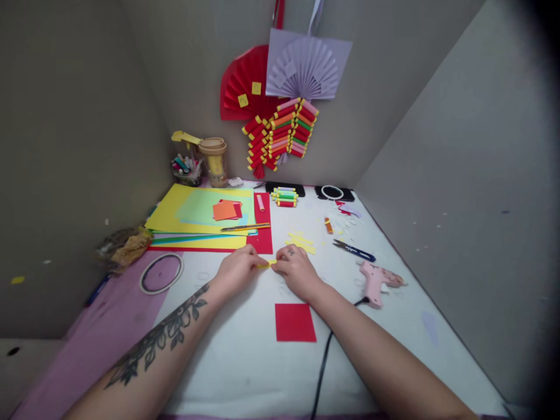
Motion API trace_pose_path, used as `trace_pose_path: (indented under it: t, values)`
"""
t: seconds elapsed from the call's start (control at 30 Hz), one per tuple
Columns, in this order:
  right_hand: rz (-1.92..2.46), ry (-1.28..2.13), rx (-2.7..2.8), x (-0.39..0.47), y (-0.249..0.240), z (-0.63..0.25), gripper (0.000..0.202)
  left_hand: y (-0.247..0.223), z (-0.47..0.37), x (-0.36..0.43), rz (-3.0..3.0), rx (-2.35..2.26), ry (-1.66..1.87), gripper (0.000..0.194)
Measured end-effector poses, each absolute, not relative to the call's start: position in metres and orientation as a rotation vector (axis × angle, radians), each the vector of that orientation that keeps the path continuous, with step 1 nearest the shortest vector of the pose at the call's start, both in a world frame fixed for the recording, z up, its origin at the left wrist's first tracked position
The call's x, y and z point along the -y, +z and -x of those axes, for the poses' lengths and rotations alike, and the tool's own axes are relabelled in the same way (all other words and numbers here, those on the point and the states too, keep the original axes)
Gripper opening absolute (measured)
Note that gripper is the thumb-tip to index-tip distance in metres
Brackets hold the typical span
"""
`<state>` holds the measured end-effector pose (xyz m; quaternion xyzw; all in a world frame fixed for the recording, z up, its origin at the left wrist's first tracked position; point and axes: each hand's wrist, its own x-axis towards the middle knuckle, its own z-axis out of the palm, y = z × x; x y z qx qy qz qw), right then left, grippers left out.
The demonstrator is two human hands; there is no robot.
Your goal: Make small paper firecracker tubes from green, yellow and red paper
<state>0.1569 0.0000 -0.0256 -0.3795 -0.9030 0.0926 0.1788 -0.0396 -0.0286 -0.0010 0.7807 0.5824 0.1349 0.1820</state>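
- The person's left hand is pinching one end of a small, narrow yellow paper strip; its grip is closing to a thumb-and-finger pinch.
- The right hand is holding the other end in a similar closed grip, so the strip is spanning the two sets of fingertips, just over the white-covered counter.
- Both hands are working best by pinching lightly near the ends, keeping the edges level and the pull even; squeezing hard would probably be creasing such thin paper.
- Forearms are lying low, which should be helping to steady so fine a pinch.
- Just beyond the fingers, loose, flat yellow paper strips are overlapping at uneven angles.
- Nearer the person, a smooth, matte red paper square is lying flat.
- To the right, dark-handled metal thread snips and a pale pink plastic glue gun are resting, the gun trailing a black cord.
- Farther back, small paper rolls with yellow ends are showing rounded, tube-like shapes.
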Motion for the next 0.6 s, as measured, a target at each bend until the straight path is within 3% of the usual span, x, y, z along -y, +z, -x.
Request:
trace_pose_path:
  t: [0.37, 0.6]
  values:
    - [1.269, 0.182, 2.603, 0.008, -0.013, -0.169, 0.019, 0.031, 0.025, 0.05, -2.464, -1.771, -0.282, 0.031]
    - [1.225, 0.261, 2.513, 0.007, -0.018, -0.172, 0.023, 0.031, 0.035, 0.049, -2.428, -1.792, -0.226, 0.027]
